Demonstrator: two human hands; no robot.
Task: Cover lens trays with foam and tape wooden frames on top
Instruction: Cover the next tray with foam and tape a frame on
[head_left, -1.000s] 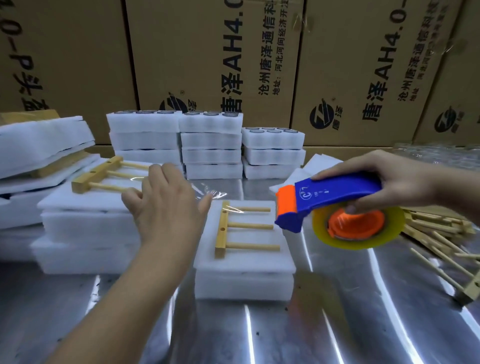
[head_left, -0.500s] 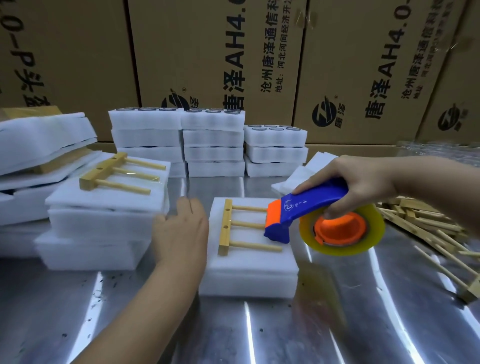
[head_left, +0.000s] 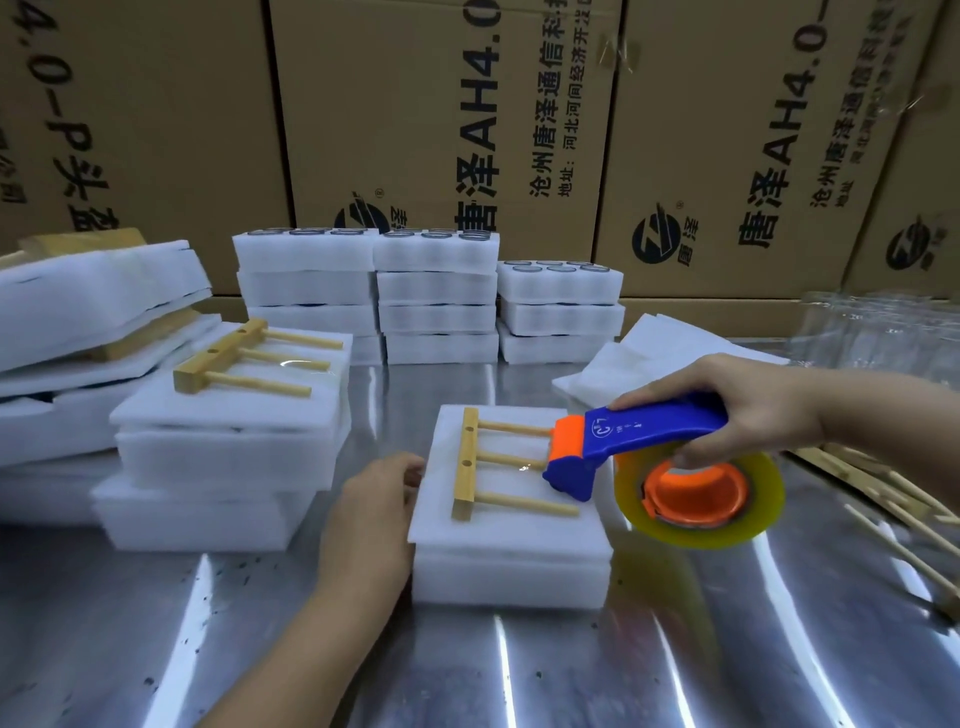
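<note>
A foam-covered lens tray (head_left: 511, 551) lies at the centre of the metal table, with a wooden frame (head_left: 470, 462) of three dowels on top. My left hand (head_left: 371, 514) rests against the tray's left edge; its fingertips are hidden from view. My right hand (head_left: 748, 410) grips a blue and orange tape dispenser (head_left: 634, 441) carrying a roll of clear yellowish tape (head_left: 701, 493). The dispenser's orange nose sits over the right ends of the frame's dowels.
A stack of foam packs (head_left: 223, 452) topped with a taped wooden frame (head_left: 244, 358) stands at left. Uncovered lens trays (head_left: 436, 291) are stacked at the back before cardboard boxes (head_left: 441, 119). Loose foam sheets (head_left: 649, 348) and spare wooden frames (head_left: 898, 504) lie at right.
My left hand has left the stack at left and come down to the centre tray's left edge. My right hand brought the tape dispenser leftward and down onto the frame.
</note>
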